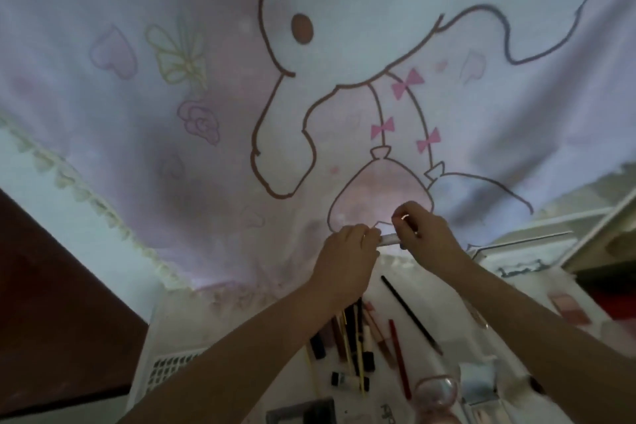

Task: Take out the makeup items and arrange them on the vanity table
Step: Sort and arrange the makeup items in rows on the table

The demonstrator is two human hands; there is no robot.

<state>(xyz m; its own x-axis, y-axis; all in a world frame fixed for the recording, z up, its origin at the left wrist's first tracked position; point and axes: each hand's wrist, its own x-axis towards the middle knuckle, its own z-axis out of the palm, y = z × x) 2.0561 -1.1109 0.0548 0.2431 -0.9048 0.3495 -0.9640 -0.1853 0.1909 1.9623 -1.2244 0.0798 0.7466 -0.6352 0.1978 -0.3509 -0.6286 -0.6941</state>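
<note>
Both my hands are raised at the far edge of the white vanity table [457, 296]. My left hand [347, 251] and my right hand [423, 231] each grip one end of a small pale tube [389, 239] held between them, level above the table. Below my wrists, several makeup items lie in rows on the table: a long black pencil [411, 315], a red pencil [399, 358], lipsticks and slim tubes [358, 337]. A pink palette [571, 306] lies at the right.
A pale curtain [309, 96] printed with a cartoon figure hangs right behind the table. A dark brown panel [51, 303] stands at left, a white perforated basket [165, 365] beside it. A pink glass bottle [437, 396] stands at the near edge. White shelving [592, 227] sits at right.
</note>
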